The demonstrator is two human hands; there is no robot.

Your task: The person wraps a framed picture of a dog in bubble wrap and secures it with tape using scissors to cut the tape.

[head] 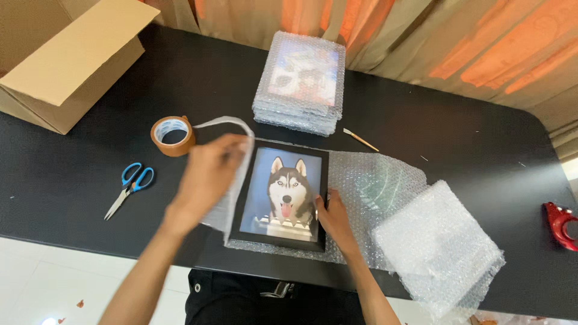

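Black-framed husky dog picture (283, 195) lies flat on clear bubble wrap sheet (373, 180), centre of black table (457, 138). Left hand (211, 171) pinches wrap's left edge, lifts it over frame side. Right hand (332, 216) presses frame's right edge, pinning it so picture doesn't slide. Hands apart.

On the worktop (421, 120), the framed picture (283, 195) lies on bubble wrap (373, 180) before me; tape roll (173, 136) and scissors (130, 188) at ten o'clock, wrapped stack (301, 81) at twelve, folded wrap pile (436, 244) at three.
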